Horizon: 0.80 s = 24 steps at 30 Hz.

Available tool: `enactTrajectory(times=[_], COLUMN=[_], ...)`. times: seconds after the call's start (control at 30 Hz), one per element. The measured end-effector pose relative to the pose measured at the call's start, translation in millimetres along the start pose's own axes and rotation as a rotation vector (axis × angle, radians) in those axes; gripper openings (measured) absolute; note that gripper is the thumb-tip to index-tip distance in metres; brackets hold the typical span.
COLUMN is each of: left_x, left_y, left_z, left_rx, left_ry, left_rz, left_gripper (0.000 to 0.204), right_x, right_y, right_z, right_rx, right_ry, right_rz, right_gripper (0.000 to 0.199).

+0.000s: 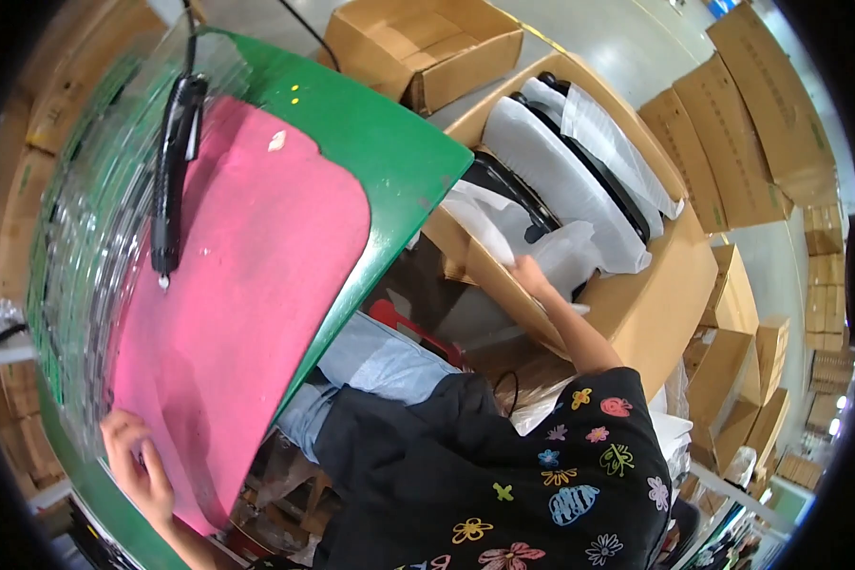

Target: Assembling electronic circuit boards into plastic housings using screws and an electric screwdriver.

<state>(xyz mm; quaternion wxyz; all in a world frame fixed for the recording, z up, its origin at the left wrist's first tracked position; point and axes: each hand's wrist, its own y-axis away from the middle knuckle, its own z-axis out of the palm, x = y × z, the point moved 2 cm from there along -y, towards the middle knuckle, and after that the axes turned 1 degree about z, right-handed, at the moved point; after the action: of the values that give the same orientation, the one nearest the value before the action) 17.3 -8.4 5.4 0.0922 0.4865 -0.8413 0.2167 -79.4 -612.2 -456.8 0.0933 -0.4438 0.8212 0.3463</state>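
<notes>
My left hand (139,464) rests at the near left corner of the pink mat (256,247), beside a row of stacked clear plastic trays (95,256). Its fingers are loosely bent, and I make out nothing held in them. Over on the right, my right hand (532,277) reaches across the wall of an open carton (660,294). Its fingers close on white wrapping (484,223) there, with the fingertips partly hidden. Inside the carton stand black curved parts (518,190) and pale grey foam-wrapped pieces (560,171).
A black electric screwdriver (173,180) hangs by its cord over the mat. The green tabletop (380,152) ends in a corner near the carton. An open box (423,43) stands behind, and more cartons (731,133) are stacked at right. Something red (413,328) is below the table edge.
</notes>
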Motion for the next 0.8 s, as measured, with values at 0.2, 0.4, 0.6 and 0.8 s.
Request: enactTrajectory(times=[0.2, 0.4, 0.6, 0.8], left_x=[68.3, 130.8, 132.5, 101.1], left_y=[1.3, -15.5, -4.1, 2.0], left_z=[30.5, 166.5, 277.6, 316.5], left_rx=[-0.001, -0.403, -0.503, -0.677], left_ry=[0.274, 1.158, 0.839, 1.017], left_rz=[0.170, 0.390, 0.356, 0.169], left_gripper=[0.013, 0.015, 0.010, 0.008], right_x=[-159.9, -127.5, -49.1, 118.2], right_y=[132.8, 197.8, 283.0, 523.9], right_z=[-224.5, -306.7, -258.0, -173.1], right_rx=[1.058, 1.606, 0.292, 0.250], right_ry=[-0.983, 0.470, 0.410, 0.349], right_rz=[-0.246, -0.444, 0.152, 1.232], right_gripper=[0.019, 0.027, 0.032, 0.073])
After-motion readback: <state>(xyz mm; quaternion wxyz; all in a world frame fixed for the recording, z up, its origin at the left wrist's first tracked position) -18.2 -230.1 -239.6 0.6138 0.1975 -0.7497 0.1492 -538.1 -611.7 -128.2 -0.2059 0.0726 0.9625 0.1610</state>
